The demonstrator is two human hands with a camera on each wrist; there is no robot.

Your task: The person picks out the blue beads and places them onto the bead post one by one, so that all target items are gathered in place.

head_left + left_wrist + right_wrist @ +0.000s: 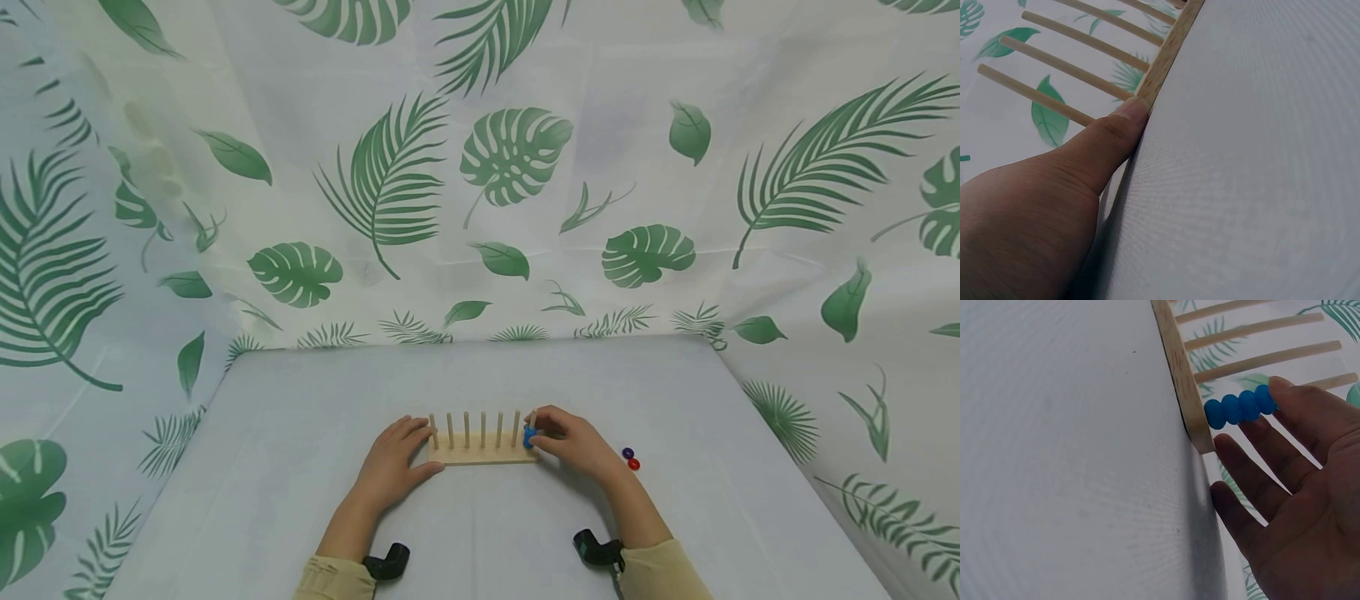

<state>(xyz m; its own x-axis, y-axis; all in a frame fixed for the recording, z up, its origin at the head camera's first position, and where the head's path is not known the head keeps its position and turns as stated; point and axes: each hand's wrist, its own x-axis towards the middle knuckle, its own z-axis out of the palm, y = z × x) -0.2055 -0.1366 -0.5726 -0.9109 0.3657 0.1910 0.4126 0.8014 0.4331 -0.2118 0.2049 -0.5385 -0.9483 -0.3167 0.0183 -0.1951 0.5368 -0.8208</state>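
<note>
A wooden peg board (483, 457) stands on the table with a row of upright pegs. My left hand (390, 467) holds its left end, the thumb (1129, 112) against the front edge of the base and the fingers round the far side. At the right end, several blue beads (1249, 405) are stacked on the last peg, down against the base. My right hand (577, 446) pinches the topmost blue bead between thumb and index finger; its other fingers are spread beside the stack. The other pegs carry no beads.
On the white table (480, 542), a dark blue bead (627, 453) and a red bead (633, 464) lie to the right of my right hand. Leaf-printed cloth (517, 275) walls rise at the back and both sides. Black wrist cameras sit on both forearms.
</note>
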